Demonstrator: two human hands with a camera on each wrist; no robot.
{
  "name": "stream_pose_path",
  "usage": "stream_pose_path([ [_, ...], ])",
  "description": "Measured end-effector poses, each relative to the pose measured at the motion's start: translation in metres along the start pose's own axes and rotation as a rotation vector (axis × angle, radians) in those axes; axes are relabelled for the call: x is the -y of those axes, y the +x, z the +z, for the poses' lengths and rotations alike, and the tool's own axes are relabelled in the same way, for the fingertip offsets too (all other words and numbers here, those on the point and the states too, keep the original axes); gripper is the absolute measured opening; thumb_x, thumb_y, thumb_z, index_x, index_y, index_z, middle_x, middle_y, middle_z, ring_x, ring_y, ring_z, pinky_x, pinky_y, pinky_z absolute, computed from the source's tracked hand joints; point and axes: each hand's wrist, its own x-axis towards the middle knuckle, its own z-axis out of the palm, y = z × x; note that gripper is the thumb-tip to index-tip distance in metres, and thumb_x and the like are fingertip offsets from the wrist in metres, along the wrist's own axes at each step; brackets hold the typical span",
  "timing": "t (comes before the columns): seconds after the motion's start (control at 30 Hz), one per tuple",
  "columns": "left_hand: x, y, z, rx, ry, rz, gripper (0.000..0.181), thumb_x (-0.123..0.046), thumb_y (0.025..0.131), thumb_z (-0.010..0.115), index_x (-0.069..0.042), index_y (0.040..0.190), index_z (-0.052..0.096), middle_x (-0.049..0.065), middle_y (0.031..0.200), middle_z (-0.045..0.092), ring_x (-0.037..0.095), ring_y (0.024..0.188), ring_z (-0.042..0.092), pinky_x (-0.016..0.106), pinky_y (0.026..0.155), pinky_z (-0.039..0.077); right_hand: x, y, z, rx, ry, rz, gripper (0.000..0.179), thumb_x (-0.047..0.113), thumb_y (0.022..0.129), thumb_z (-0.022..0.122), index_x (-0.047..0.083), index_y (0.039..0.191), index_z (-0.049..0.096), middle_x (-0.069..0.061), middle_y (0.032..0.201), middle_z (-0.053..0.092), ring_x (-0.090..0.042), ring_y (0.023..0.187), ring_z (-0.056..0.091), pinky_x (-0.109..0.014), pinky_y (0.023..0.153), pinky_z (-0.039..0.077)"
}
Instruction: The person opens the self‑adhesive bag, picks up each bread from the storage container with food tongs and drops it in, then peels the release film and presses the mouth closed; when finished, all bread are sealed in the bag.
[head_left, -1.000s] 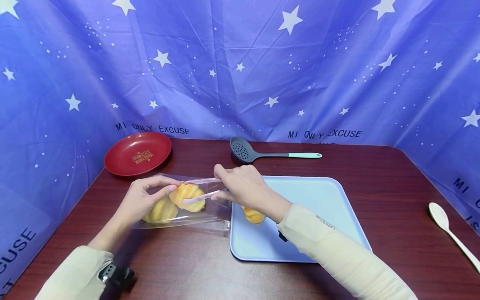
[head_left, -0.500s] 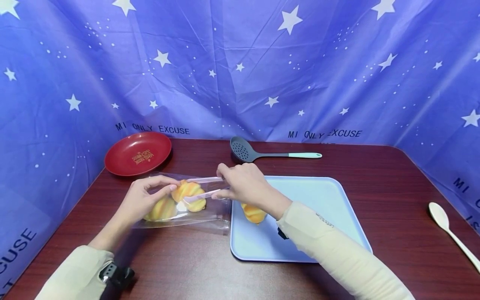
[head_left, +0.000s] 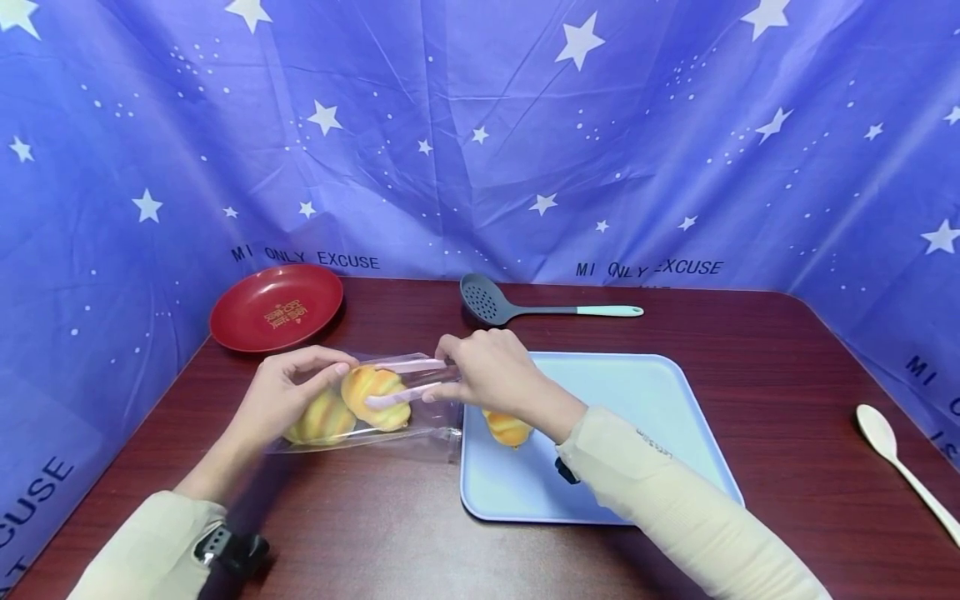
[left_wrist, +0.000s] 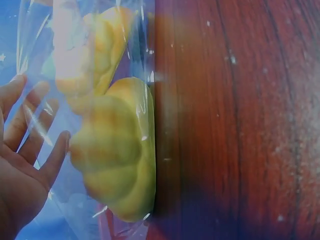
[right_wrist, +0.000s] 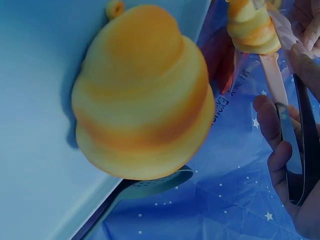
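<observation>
My left hand (head_left: 288, 387) pinches the upper edge of a clear plastic bag (head_left: 433, 421) lying on the table, its thumb and forefinger together. Inside the bag, one yellow ridged bread roll (head_left: 321, 421) lies at the far-left end. A second bread roll (head_left: 360, 383) sits nearer the mouth, between the arms of the tongs. Those tongs (right_wrist: 302, 145), with pale pink tips and a dark metal bend, are held by my right hand (head_left: 495, 371); their tips reach into the bag. A third bread roll (right_wrist: 145, 100) rests on the light-blue tray (head_left: 622, 383), partly under my right wrist.
A red plate (head_left: 247, 312) stands at the back left. Behind the tray lies a dark slotted spoon (head_left: 483, 298) with a mint handle. A cream spoon (head_left: 879, 433) lies at the table's right edge. A starry blue cloth (head_left: 480, 167) hangs behind.
The roll between the tongs has turned slightly within the bag, and the bag film has shifted a little. Both hands stay nearly in place; tray, plate and spoons have not moved.
</observation>
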Motion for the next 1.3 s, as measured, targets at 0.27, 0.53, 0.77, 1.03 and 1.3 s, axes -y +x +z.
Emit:
stream_pose_path([
  [0.27,-0.002,0.001,0.0,0.017,-0.006,-0.007,0.014,-0.008,0.096,0.07,-0.005,0.109,0.077,0.007,0.106,0.076,0.009,0.096,0.068,0.016,0.083,0.051,0.002,0.006,-0.007,-0.002,-0.074,-0.012,0.048,0.058,0.081,0.079,0.017,0.104,0.071,0.008,0.064,0.06,-0.011,0.053,0.051,-0.027,0.045,0.035],
  [0.53,0.001,0.004,0.007,-0.012,0.049,0.029,0.015,-0.009,0.095,0.072,-0.008,0.109,0.078,0.007,0.108,0.076,-0.002,0.102,0.065,0.013,0.088,0.049,0.005,0.012,-0.002,0.013,-0.141,-0.036,0.049,0.058,0.083,0.077,0.018,0.111,0.07,0.007,0.069,0.066,-0.013,0.051,0.051,-0.03,0.044,0.038],
  [0.77,0.002,0.004,0.009,-0.064,0.082,0.043,0.015,-0.01,0.094,0.074,-0.009,0.109,0.079,0.007,0.11,0.076,-0.007,0.107,0.062,0.011,0.095,0.044,0.007,0.019,-0.001,0.033,-0.142,-0.02,0.051,0.056,0.083,0.078,0.017,0.114,0.07,0.005,0.073,0.068,-0.014,0.052,0.052,-0.031,0.046,0.041],
  [1.03,0.002,0.004,0.008,-0.093,0.09,0.06,0.016,-0.008,0.093,0.074,-0.009,0.108,0.079,0.007,0.11,0.076,-0.008,0.105,0.062,0.011,0.092,0.044,0.006,0.025,0.005,0.008,-0.098,-0.008,0.056,0.059,0.08,0.08,0.017,0.116,0.071,0.004,0.077,0.071,-0.016,0.056,0.057,-0.031,0.047,0.041],
  [1.3,0.004,0.004,0.006,-0.078,0.069,0.059,0.015,-0.009,0.095,0.073,-0.008,0.108,0.078,0.006,0.111,0.076,-0.006,0.106,0.063,0.013,0.089,0.046,0.007,0.029,0.011,0.008,-0.062,0.009,0.054,0.061,0.077,0.08,0.019,0.109,0.068,0.009,0.075,0.065,-0.015,0.058,0.056,-0.03,0.047,0.039],
])
